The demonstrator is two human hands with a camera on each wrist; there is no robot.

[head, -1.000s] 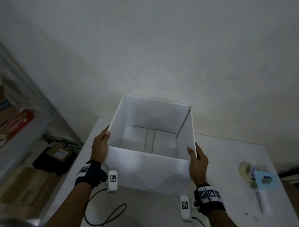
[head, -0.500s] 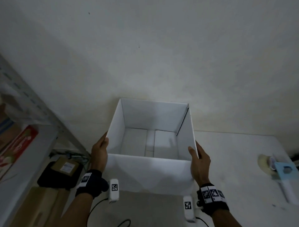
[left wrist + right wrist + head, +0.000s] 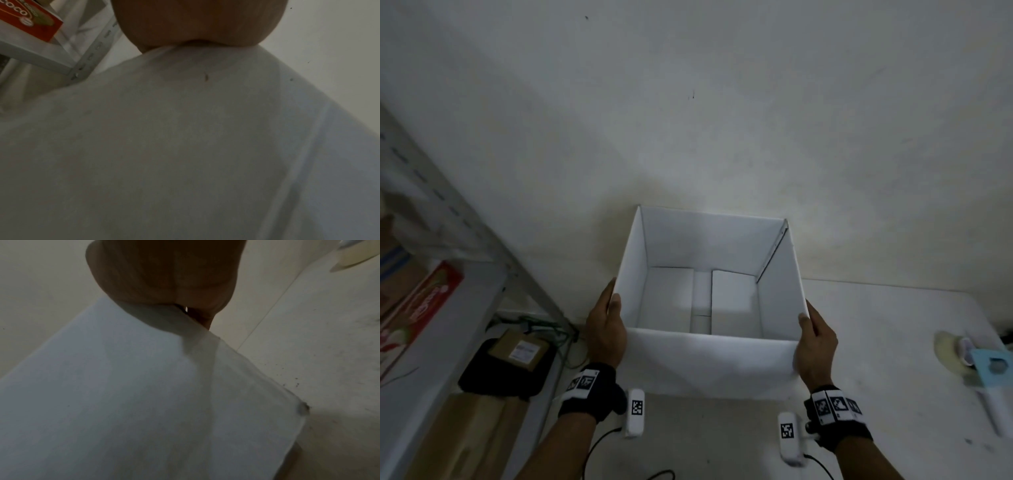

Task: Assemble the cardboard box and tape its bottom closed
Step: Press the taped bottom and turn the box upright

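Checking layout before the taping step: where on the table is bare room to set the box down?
Bare table lies between the box and the tape dispenser, and in front of the box between the left hand and right hand. The right edge is crowded by the dispenser.

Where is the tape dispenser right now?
In the head view the tape dispenser lies on the white table at the far right edge, to the right of the box and the right hand.

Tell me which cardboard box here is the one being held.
The white box on the table, open side up, held between the left hand and the right hand. The brown box lies on the floor at left, untouched.
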